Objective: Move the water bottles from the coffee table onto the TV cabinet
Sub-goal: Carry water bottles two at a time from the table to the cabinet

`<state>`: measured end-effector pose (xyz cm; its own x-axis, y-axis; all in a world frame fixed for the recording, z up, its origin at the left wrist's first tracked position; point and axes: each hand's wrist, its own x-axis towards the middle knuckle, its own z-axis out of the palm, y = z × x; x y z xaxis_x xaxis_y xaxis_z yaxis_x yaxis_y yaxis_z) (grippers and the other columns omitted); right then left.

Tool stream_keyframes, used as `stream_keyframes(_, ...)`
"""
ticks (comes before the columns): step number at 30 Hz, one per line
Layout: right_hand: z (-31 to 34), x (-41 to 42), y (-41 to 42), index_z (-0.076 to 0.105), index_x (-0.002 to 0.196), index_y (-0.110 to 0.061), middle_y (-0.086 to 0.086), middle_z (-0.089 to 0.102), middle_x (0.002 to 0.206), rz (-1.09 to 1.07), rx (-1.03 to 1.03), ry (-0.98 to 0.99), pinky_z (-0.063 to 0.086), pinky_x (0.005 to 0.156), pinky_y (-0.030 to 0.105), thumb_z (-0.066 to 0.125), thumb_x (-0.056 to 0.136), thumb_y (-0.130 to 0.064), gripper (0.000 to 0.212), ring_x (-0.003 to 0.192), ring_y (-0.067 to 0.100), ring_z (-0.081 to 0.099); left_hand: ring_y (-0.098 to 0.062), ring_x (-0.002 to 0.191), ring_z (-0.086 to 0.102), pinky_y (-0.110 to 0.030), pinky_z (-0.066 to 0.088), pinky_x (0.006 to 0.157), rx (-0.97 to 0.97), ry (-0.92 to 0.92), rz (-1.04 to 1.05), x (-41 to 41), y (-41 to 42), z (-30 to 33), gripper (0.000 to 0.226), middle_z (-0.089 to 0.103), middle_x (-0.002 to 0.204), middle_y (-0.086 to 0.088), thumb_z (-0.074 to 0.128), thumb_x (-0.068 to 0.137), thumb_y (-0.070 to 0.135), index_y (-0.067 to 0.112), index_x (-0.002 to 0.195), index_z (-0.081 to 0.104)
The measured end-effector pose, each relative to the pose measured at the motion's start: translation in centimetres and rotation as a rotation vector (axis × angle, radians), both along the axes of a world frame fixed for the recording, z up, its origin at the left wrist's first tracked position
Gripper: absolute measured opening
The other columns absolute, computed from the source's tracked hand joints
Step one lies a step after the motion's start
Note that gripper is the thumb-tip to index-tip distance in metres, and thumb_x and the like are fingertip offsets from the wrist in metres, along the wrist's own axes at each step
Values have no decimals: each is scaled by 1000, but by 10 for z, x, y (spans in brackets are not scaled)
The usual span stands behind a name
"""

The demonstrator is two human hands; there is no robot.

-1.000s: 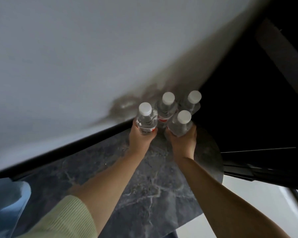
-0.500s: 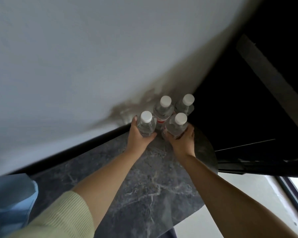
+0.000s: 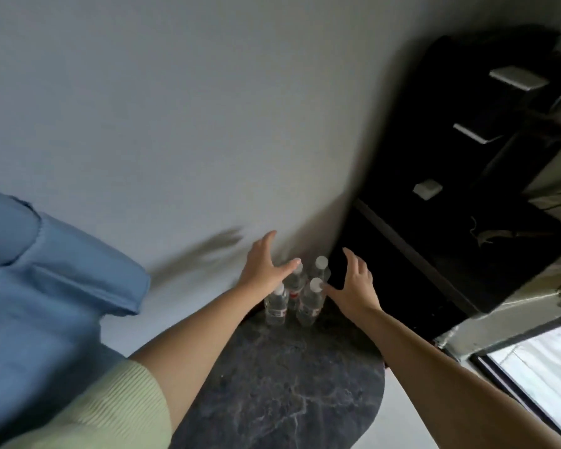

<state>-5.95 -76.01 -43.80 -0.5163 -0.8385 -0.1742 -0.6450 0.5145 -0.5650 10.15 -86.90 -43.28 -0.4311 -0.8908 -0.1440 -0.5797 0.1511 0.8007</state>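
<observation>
Left grip (image 3: 262, 265) and right grip (image 3: 357, 285): no longer clasping the water bottles (image 3: 293, 294); both spreading, lifting clear, bottles standing free between them on worktop (image 3: 289, 384).

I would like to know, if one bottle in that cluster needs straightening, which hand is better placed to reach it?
Probably the left hand: its open fingers hang directly above the four water bottles on the marble top. The right hand, also open, sits off to their side.
</observation>
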Motion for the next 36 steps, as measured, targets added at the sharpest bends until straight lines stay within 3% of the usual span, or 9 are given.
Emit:
stream_keyframes(6, 111, 14, -1, 14, 152, -21, 5, 19, 157, 157, -28, 349, 26, 115, 44, 57, 91, -45, 78, 144, 26, 22, -23, 133, 41, -42, 35, 109, -408, -135, -144, 20, 12, 101, 69, 41, 146, -5, 64, 86, 45, 16, 143, 38)
stream_keyframes(13, 180, 30, 14, 25, 147, -20, 8, 29, 151, 277, 42, 602, 23, 115, 50, 45, 96, -44, 60, 140, 29, 29, -27, 134, 37, -41, 32, 108, -607, -381, -214, 53, 29, 172, 69, 38, 146, -7, 57, 89, 49, 17, 144, 33)
stream_keyframes(16, 194, 41, 20, 31, 145, -18, 8, 35, 147, 387, 88, 728, 24, 114, 48, 40, 98, -42, 53, 136, 27, 34, -28, 134, 37, -42, 36, 104, -581, -559, -312, 65, 41, 190, 71, 36, 147, -9, 55, 90, 50, 18, 147, 27)
stream_keyframes(19, 199, 53, 19, 34, 142, -18, 8, 38, 145, 473, 75, 796, 29, 109, 46, 37, 99, -42, 50, 132, 26, 39, -28, 133, 36, -43, 39, 101, -555, -616, -296, 77, 52, 200, 71, 36, 146, -9, 55, 90, 50, 18, 147, 26)
stream_keyframes(29, 183, 101, 34, 38, 140, -18, 6, 41, 144, 829, -80, 788, 32, 106, 42, 36, 100, -45, 48, 130, 26, 43, -29, 129, 42, -49, 42, 99, -328, -643, 95, 128, 131, 182, 63, 41, 141, -9, 52, 91, 51, 20, 142, 32)
stream_keyframes(33, 176, 128, 59, 37, 141, -19, 7, 41, 144, 986, -89, 798, 33, 105, 42, 35, 99, -46, 50, 128, 27, 45, -29, 132, 38, -44, 40, 101, -278, -679, 174, 153, 193, 166, 60, 40, 143, -8, 49, 93, 49, 17, 142, 33)
stream_keyframes(36, 182, 164, 70, 34, 141, -19, 7, 42, 143, 1096, -157, 785, 34, 104, 42, 35, 99, -46, 51, 127, 27, 45, -30, 126, 46, -42, 43, 97, -227, -694, 277, 188, 234, 171, 54, 46, 137, -9, 49, 93, 47, 18, 137, 40)
